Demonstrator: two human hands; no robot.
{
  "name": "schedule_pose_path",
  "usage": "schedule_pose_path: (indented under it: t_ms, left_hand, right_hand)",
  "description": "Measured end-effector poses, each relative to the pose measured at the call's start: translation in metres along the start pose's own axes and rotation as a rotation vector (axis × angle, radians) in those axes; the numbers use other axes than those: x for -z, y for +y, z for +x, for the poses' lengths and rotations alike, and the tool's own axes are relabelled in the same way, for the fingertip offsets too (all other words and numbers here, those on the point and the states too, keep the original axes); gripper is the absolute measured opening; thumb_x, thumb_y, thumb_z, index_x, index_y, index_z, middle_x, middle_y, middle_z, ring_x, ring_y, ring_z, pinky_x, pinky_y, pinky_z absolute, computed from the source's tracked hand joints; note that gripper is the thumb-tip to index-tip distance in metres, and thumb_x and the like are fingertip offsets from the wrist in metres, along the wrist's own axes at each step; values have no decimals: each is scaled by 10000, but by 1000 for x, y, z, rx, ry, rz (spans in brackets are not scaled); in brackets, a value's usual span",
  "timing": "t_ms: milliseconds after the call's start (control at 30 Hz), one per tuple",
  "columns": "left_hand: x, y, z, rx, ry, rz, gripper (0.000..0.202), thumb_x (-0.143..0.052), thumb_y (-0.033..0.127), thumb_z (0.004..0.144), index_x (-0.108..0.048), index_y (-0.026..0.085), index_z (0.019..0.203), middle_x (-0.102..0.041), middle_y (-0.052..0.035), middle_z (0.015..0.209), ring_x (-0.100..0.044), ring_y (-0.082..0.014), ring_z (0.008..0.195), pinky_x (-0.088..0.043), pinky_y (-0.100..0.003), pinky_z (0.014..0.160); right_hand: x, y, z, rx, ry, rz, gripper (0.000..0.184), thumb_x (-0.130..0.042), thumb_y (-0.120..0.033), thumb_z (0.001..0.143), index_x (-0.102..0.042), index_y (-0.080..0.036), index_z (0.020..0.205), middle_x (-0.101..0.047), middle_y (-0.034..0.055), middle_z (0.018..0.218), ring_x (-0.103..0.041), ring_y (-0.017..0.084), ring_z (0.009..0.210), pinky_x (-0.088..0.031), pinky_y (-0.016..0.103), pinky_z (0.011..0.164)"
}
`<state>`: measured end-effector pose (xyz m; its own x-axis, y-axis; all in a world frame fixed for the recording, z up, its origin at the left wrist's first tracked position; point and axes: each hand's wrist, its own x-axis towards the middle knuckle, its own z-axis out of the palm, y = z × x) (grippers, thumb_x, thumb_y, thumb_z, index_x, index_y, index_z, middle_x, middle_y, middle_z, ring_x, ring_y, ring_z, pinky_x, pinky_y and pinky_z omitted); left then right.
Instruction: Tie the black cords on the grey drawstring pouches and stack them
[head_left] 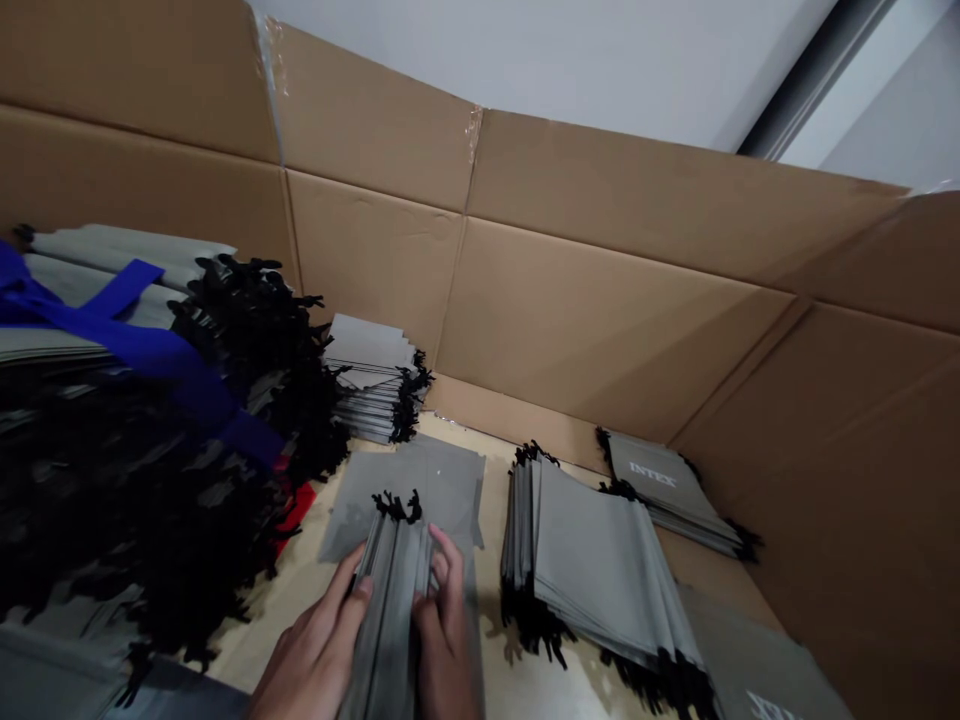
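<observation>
Left hand [315, 650] and right hand [442, 640] low at the near edge of the cardboard box [600, 320], both closed around a stack of grey drawstring bags [390, 610], held upright between the palms, black cords at the top. Just beside on the right, another stack of grey bags [592, 570]; farther, near the box corner, a stack printed INTEX [664, 490].

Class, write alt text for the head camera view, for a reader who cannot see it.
The left hand and right hand grip a bundle of grey pouches with black drawstrings. More stacks lie to the right, one printed INTEX, and a large pile bound with a blue strap rises on the left, against cardboard walls.
</observation>
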<state>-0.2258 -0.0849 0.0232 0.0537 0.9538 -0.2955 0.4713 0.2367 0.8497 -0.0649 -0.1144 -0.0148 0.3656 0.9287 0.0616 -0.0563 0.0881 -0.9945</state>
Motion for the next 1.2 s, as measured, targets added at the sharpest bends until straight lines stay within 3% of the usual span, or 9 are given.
schedule_pose_path:
  t_ms: [167,300,400,533,667,800,900,1100,1200]
  left_hand:
    - [0,1,2,-36,-23,-27,696,-613,580,928,-652,298,1562,-594,-19,1665,-472,-374,1602,-437,-520,1288]
    - [0,5,-1,-125,-44,-63,658,-675,550,879,-713,335,1499,-593,18,1657,-457,-369,1610,-460,-477,1277]
    - [-1,17,-5,-65,-16,-51,701,-645,627,881,-704,331,1514,-638,-1,1615,-486,-396,1588,-413,-556,1302]
    - [-1,30,-10,-35,-17,-42,727,-598,674,897,-690,331,1532,-636,16,1612,-484,-377,1591,-392,-539,1315]
    - [-1,27,-9,-60,-20,-33,745,-639,689,857,-703,348,1517,-653,17,1595,-516,-381,1569,-431,-519,1294]
    - [-3,22,-4,-56,-27,-35,780,-617,710,857,-689,328,1533,-650,5,1599,-507,-378,1576,-378,-530,1321]
    - [-1,20,-3,-27,-43,-36,805,-581,729,866,-680,307,1544,-624,0,1623,-470,-370,1600,-312,-534,1347]
    - [4,11,-1,-12,-42,-70,838,-572,776,864,-673,307,1551,-583,5,1664,-425,-376,1628,-269,-572,1359]
    - [3,8,1,-25,-47,-56,840,-591,786,859,-676,315,1549,-600,4,1650,-426,-390,1624,-258,-579,1361]
  right_hand:
    - [2,-4,1,-14,-57,7,259,-460,-414,1051,-676,-280,1003,-714,26,1013,-696,251,999,-564,337,897]
    - [3,-1,0,-24,-62,-33,286,-686,-553,971,-596,-283,990,-654,-22,935,-650,220,908,-541,296,860]
    - [3,-2,1,-29,-40,-4,210,-656,-452,967,-607,-298,1101,-724,-4,1071,-693,230,1000,-560,314,914]
    - [6,-8,2,-34,20,19,437,-527,-280,945,-655,-301,1362,-702,59,1443,-663,274,1342,-548,381,1076]
    - [8,-7,2,-78,-53,36,302,-454,-401,1020,-637,-319,1245,-745,37,1284,-724,276,1186,-570,389,1007]
    - [5,-5,1,-39,-63,51,361,-618,-590,987,-525,-322,1210,-720,16,1182,-717,266,1069,-573,373,971]
    - [3,-6,0,-25,-63,20,448,-734,-557,938,-499,-321,1238,-714,20,1205,-711,264,1098,-571,361,990]
    - [6,-1,-1,-12,-84,6,477,-665,-423,957,-522,-339,1404,-650,43,1470,-638,284,1351,-485,399,1162]
    - [6,0,0,-36,-71,-62,317,-598,-352,948,-672,-325,1255,-700,25,1366,-624,292,1348,-438,404,1192]
